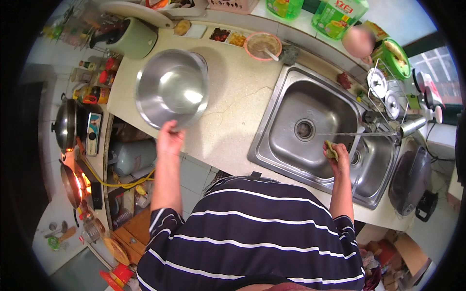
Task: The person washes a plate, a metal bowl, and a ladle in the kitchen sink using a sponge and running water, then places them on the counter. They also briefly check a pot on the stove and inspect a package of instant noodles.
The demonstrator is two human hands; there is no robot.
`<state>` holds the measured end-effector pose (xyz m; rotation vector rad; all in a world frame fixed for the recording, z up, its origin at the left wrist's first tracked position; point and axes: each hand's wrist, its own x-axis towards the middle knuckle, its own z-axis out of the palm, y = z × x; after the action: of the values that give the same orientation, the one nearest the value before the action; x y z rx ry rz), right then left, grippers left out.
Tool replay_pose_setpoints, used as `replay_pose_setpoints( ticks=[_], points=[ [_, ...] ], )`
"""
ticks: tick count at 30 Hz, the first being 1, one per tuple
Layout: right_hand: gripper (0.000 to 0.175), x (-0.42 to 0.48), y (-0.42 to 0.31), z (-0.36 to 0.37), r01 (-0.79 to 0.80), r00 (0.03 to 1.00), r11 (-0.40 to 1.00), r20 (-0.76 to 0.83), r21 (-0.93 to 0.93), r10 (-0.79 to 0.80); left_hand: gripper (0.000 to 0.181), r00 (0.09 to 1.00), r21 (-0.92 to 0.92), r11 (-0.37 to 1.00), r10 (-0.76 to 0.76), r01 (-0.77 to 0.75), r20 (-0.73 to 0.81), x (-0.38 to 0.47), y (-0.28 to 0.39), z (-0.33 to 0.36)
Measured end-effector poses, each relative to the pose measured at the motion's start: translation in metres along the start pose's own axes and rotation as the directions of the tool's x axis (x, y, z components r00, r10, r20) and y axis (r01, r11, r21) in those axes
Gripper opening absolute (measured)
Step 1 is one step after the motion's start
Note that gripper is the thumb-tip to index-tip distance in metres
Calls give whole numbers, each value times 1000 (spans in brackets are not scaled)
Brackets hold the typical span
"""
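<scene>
My left hand (pixel 170 137) is at the near rim of a large stainless steel bowl (pixel 174 87) on the left part of the counter; its fingers are at the rim, and whether they grip it is hard to tell. In my right hand (pixel 340 158) is a crumpled yellow-green cloth or sponge (pixel 331 150), held over the right side of the large basin of the steel sink (pixel 287 145). A thin stream of water runs from the faucet (pixel 411 128) across the view toward the drain (pixel 304 130), just beyond my right hand.
A pink-rimmed bowl (pixel 263 46) with a spoon and a divided tray of food (pixel 228 37) stand at the counter's back. Flames burn at a wok (pixel 70 183) on the far left, near a lidded pan (pixel 65 123). A wire rack (pixel 387 91) holds lids behind the sink.
</scene>
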<state>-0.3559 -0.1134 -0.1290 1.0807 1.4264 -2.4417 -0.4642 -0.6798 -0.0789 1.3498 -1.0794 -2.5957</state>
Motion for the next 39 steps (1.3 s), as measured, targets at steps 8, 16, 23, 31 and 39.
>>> replay_pose_setpoints(
  ticks=[8, 16, 23, 31, 39],
  points=[
    [35, -28, 0, -4, -19, 994, 989, -108, 148, 35, 33, 986, -447, 880, -157, 162, 48, 195, 147, -54],
    [25, -63, -14, -47, 97, 907, 988, -398, -124, -139, 42, 982, -505, 851, -185, 145, -29, 224, 151, -52],
    [33, -32, -26, -138, -553, 629, 234, -585, -800, -512, 44, 999, -277, 960, -26, 37, 43, 106, 62, -22],
    [39, -27, -30, -195, -543, 757, 291, -610, -787, -236, 37, 838, 371, 927, -244, 54, 488, -47, -103, 70],
    [23, -183, -7, -140, 35, 906, 768, -304, -640, -295, 35, 583, 896, 437, -710, -74, 394, -152, -233, 149]
  ],
)
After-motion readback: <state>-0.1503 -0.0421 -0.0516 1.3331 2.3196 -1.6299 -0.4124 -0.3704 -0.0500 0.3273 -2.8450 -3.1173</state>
